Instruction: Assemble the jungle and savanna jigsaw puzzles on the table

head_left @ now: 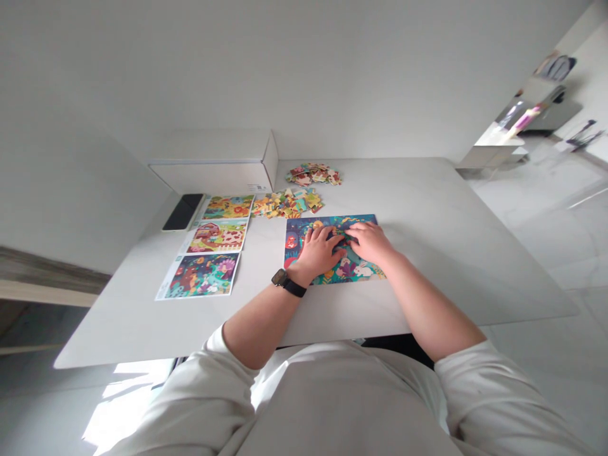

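Two open grips, left hand (317, 253) and right hand (369, 244), press flat on the jigsaw (299, 235); any sideways slide could break it apart.

I'm at a pale rectangular table (456, 278); a plain white wall (285, 69) rises beyond it; glossy pale floor tiles (536, 247) spread out to my right; sunlight (118, 405) falls across the floor near my left side; a wood-edged ledge (42, 272) runs along the wall to my left.
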The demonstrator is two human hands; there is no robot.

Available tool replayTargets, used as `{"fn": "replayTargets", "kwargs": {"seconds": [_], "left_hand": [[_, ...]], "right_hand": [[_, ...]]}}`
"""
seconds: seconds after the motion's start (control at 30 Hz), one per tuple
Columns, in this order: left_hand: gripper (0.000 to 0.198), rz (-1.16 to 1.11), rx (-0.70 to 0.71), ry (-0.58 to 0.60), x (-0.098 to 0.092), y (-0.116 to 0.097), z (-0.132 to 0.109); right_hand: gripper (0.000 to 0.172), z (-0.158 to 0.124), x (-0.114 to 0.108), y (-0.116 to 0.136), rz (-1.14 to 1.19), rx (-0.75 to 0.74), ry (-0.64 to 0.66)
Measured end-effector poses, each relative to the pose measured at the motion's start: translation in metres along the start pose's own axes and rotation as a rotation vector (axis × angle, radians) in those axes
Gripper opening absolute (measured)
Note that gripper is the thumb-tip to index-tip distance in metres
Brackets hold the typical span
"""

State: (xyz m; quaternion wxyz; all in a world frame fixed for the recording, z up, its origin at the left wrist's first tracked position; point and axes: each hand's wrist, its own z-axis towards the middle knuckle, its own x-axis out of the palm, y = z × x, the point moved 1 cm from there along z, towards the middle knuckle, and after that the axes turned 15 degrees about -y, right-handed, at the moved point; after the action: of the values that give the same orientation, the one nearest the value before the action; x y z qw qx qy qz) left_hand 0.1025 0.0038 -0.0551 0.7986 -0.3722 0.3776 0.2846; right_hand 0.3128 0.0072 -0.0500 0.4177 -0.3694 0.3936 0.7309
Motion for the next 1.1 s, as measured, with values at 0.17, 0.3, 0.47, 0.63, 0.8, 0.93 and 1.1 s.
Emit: {"fn": "replayTargets", "kwargs": {"seconds": [0.17,0.3,0.47,0.63,0.8,0.93,1.1], "left_hand": [[0.044,-0.012,0.000,-0.001,0.000,0.002,0.000],[0.040,-0.024,-0.010,0.003,0.000,0.002,0.002],[0.040,0.008,0.008,0.024,-0.003,0.002,0.004],[0.040,0.037,0.021,0.036,-0.004,0.002,0.004],[0.042,0.050,0.019,0.053,-0.003,0.000,0.003],[0.055,0.112,-0.011,0.050,-0.014,0.007,0.004],[0.102,0.135,0.006,0.252,-0.040,0.032,0.006]], "right_hand": [[0.038,-0.001,0.001,-0.001,0.033,-0.035,-0.026],[0.042,0.000,0.004,-0.001,0.056,-0.061,-0.024],[0.050,0.001,0.005,0.003,0.018,-0.073,0.009],[0.057,0.001,0.006,0.008,0.003,-0.064,0.022],[0.052,0.002,0.004,0.006,0.026,-0.013,0.005],[0.043,0.003,-0.007,-0.011,0.044,-0.021,-0.046],[0.053,0.000,-0.011,-0.026,0.014,-0.026,0.129]]}}
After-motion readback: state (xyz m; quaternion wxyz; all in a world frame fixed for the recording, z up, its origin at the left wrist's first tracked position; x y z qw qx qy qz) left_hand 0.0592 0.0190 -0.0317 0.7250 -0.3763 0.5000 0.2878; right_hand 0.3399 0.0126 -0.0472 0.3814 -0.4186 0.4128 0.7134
